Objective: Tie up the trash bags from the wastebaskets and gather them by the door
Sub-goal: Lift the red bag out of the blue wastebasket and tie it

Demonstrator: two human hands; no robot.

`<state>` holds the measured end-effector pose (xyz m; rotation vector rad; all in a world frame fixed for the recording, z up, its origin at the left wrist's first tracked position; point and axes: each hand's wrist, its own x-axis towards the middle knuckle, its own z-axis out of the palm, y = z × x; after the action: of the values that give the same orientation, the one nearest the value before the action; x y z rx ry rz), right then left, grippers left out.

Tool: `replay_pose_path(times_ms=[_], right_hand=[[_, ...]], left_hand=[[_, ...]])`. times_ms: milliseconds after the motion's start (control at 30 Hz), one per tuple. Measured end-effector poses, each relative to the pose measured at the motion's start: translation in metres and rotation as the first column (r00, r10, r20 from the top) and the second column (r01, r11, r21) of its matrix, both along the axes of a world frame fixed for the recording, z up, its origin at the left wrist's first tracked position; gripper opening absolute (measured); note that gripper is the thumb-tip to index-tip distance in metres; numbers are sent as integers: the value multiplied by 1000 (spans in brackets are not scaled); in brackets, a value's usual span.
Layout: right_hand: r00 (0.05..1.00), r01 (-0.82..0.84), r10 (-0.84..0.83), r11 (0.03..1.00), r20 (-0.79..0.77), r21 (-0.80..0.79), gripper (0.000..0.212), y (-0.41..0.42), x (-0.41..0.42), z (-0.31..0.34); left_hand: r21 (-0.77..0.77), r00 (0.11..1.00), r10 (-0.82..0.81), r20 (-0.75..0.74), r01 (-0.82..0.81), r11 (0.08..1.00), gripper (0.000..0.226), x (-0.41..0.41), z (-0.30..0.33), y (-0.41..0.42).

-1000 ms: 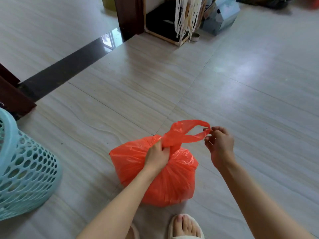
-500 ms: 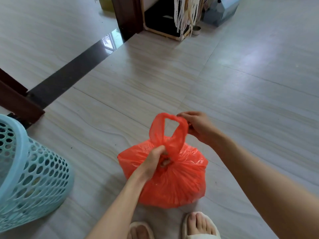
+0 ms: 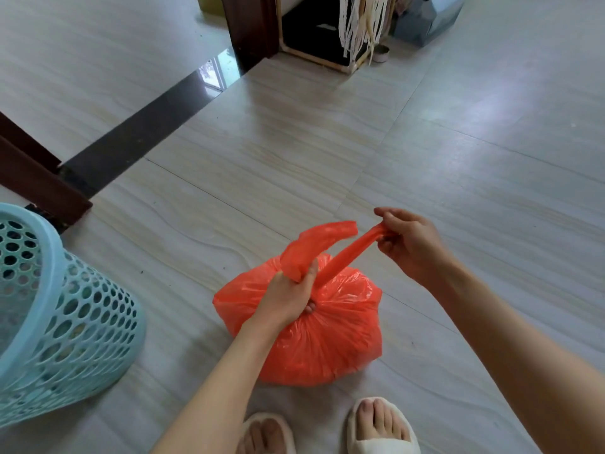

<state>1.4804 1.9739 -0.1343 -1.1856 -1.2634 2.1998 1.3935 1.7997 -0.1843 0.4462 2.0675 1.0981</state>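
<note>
- Sitting on the tiled floor (image 3: 458,158), near its bottom edge in view and about midway between left and right edges: one full orange trash bag (image 3: 327,342), plastic gathered and pleated toward the neck.
- Left hand (image 3: 288,299): fingers curled tight around the gathered neck of the bag, on its top; it also holds the base of one bag handle (image 3: 314,240), which rises above the fist and flops over toward the right, free end loose.
- Right hand (image 3: 409,244): thumb and fingers pinch the end of the second handle strip (image 3: 347,253); index finger extended. The strip runs taut on a diagonal from the neck up and right to the pinch.
- The two hands are apart, right one higher and farther from the body than the left.
- Light blue perforated wastebasket (image 3: 65,322) stands upright at the left edge of the floor in view, well apart from the bag; contents cannot be made out through the holes.
- Two feet in white open-toe slippers (image 3: 379,434) at the bottom edge, just beside the bag.
- Dark threshold strip (image 3: 137,139) crosses the floor diagonally upper left; dark wooden door frame (image 3: 252,27) at the top edge, a wood-framed stand (image 3: 314,31) with pale hanging cords (image 3: 360,24) next to it.
</note>
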Motion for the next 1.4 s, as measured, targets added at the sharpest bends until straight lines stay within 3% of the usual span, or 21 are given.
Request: replay_pose_path(times_ms=[133,267,433,500,600,700,833,933,1000,1100,1200,1300,1400], right_hand=[[999,12,-11,999,-50,38,23,-4,-1,8],[995,-42,39,999,-93,-30,18,-3,7,9],[982,-139,114,975,-151,-173,17,-5,30,-3],[974,-154,110,962,-198,-226,17,-4,37,-6],[954,-215,149,944,-259,-251,45,-7,41,-7],[931,-280,200,927,-304,-248,51,-10,45,-7],[862,-503,441,807,-251,-308,43,-24,55,-19],[724,-672,682,661,-106,-333,7,-39,64,-32],[676,-697,736,655,36,-291,19,-41,66,-43],[740,-614,657,748,146,-253,23,-38,64,-51],[826,-479,509,860,242,-175,24,-32,61,-55],[791,-516,490,856,365,-31,23,-30,56,-53],[784,-520,376,832,494,193,21,-31,54,-51]], left_hand=[[-31,991,-49,124,54,998,69,-4,7,6],[56,932,-23,362,3,998,66,-5,9,-5],[119,823,-16,568,-62,991,47,-14,8,-27],[163,790,-47,612,-68,984,42,-15,11,-30],[227,793,-57,606,-104,968,32,-15,15,-31],[289,792,-60,608,-151,945,29,-14,13,-31],[354,712,16,702,-368,860,34,-11,8,-32],[345,592,56,804,-542,766,38,-6,2,-29],[343,508,6,861,-590,731,38,-1,-1,-30],[344,447,-45,893,-615,710,52,3,-8,-35],[340,466,-41,884,-579,741,52,8,-7,-35],[317,582,64,811,-528,788,30,13,-6,-27],[277,717,226,659,-510,814,39,15,-7,-22]])
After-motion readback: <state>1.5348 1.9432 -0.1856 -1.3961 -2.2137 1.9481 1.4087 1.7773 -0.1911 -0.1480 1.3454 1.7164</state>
